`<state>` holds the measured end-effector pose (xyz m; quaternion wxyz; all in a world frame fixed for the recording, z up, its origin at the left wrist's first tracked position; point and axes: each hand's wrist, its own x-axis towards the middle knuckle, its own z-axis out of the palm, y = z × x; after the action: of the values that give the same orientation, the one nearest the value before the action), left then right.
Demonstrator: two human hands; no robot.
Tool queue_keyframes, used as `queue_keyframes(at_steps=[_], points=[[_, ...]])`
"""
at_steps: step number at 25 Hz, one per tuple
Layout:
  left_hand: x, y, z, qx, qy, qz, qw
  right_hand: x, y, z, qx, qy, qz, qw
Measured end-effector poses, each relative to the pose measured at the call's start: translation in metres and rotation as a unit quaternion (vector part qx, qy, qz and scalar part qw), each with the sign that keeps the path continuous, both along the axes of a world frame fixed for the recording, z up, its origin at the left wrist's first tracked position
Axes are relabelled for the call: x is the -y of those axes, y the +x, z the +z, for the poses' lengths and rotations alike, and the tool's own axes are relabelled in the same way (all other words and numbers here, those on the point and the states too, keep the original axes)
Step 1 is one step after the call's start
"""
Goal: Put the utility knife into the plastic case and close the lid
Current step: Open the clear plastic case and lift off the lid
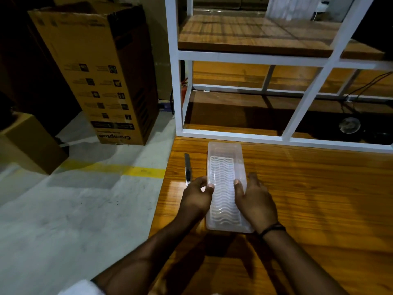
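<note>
A clear plastic case (225, 165) lies lengthwise on the wooden table (308, 188), with a white wavy grid showing through it. My left hand (196, 198) grips its left edge and my right hand (256, 202) grips its right edge, both thumbs resting on top. Whether the lid is open or shut is unclear from here. The utility knife (187, 168), dark and slim, lies on the table just left of the case, parallel to it, with its near end hidden behind my left hand.
The table's left edge runs close beside the knife, with grey floor and a yellow line (119, 168) below. A tall cardboard box (102, 75) stands on the floor at left. A white metal shelf frame (282, 137) borders the table's far side.
</note>
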<state>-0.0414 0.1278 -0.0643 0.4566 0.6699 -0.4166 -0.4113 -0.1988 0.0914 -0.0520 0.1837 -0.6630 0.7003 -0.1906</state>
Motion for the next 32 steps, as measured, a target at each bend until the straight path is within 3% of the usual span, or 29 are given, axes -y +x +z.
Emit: queue_keyframes(at_steps=[5, 11, 14, 22, 32], points=[[-0.004, 0.003, 0.007, -0.108, -0.004, -0.03, 0.994, -0.011, 0.007, 0.005, -0.047, -0.032, 0.016, 0.998], [-0.014, 0.01, 0.02, -0.156, 0.012, -0.077, 0.985, -0.013, 0.013, 0.014, -0.112, -0.024, 0.037, 0.993], [-0.012, 0.008, 0.029, -0.197, 0.043, -0.055, 0.978, -0.016, 0.022, 0.02, -0.159, -0.019, 0.042, 0.986], [-0.007, 0.007, 0.026, -0.251, 0.09, -0.035, 0.963, -0.02, 0.054, 0.032, -0.349, 0.036, 0.099, 0.931], [-0.01, 0.007, 0.036, -0.253, 0.096, -0.025, 0.962, -0.011, 0.049, 0.042, -0.267, 0.042, 0.116, 0.956]])
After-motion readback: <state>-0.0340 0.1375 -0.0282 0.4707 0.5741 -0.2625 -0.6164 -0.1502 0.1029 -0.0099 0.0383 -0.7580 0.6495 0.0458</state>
